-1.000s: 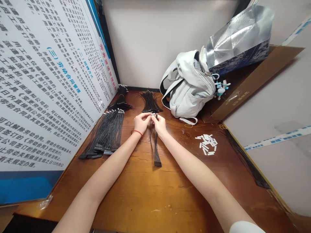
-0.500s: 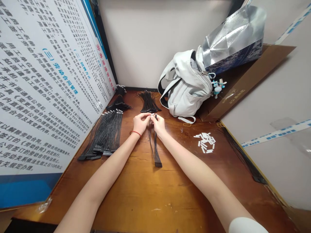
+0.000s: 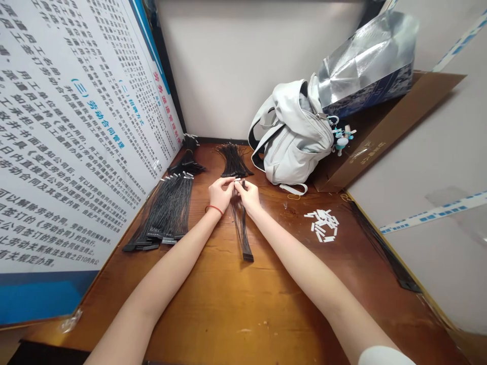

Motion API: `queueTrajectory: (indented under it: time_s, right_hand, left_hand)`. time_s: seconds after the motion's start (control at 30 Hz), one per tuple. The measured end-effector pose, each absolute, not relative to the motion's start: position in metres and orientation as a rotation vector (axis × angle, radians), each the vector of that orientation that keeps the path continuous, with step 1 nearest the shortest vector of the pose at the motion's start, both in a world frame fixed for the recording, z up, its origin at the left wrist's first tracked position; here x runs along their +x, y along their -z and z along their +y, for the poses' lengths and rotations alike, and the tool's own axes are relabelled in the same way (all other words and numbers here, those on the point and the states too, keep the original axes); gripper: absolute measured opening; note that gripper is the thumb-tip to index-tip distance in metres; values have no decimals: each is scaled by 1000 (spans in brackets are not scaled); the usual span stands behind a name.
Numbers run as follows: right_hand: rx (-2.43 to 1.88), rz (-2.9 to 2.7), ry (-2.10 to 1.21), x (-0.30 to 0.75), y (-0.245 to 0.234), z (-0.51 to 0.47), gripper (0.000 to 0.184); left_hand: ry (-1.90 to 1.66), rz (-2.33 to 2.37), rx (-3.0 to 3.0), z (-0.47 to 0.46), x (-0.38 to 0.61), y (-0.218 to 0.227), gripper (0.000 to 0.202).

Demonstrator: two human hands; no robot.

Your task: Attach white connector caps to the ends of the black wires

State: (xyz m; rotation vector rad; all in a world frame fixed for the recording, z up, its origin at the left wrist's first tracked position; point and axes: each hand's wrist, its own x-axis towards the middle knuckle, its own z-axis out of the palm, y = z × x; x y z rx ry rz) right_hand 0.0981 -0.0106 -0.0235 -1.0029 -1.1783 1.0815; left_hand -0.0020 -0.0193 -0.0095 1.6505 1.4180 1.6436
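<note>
My left hand (image 3: 219,195) and my right hand (image 3: 248,196) meet over the middle of the wooden table (image 3: 213,304), their fingertips pinching the top of a black wire harness (image 3: 239,223). Its thin wires hang towards me and end in a black connector (image 3: 247,257) lying on the wood. Something small and white shows between my fingertips, too small to name. Just beyond my hands lies a bundle of black wires (image 3: 233,161). A larger stack of black wire harnesses (image 3: 163,213) lies to the left of my left hand.
A printed poster board (image 3: 76,126) leans along the table's left side. At the back right stand a pale grey backpack (image 3: 291,137), a silver bag (image 3: 365,63) and brown cardboard (image 3: 380,132). Small white pieces (image 3: 321,224) lie right of my hands; black wires (image 3: 384,248) follow the right edge.
My fingertips have drawn slightly closer together at the top of the harness. The view has shifted a little. The harness's lower end and the surrounding objects stay in place.
</note>
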Motion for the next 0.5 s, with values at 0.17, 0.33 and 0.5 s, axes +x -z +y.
queueTrajectory:
  time_s: [0.17, 0.33, 0.5]
  right_hand:
    - [-1018, -1150, -1104, 97, 22, -12, 28]
    - [-1010, -1151, -1126, 97, 19, -13, 27]
    - [-1001, -1145, -1103, 98, 20, -13, 23]
  left_hand:
    - [-1644, 1404, 1593, -19, -2, 9, 13]
    - [-1629, 1371, 1542, -17, -3, 10, 13]
    - [-1586, 1326, 1519, -15, -4, 13, 14]
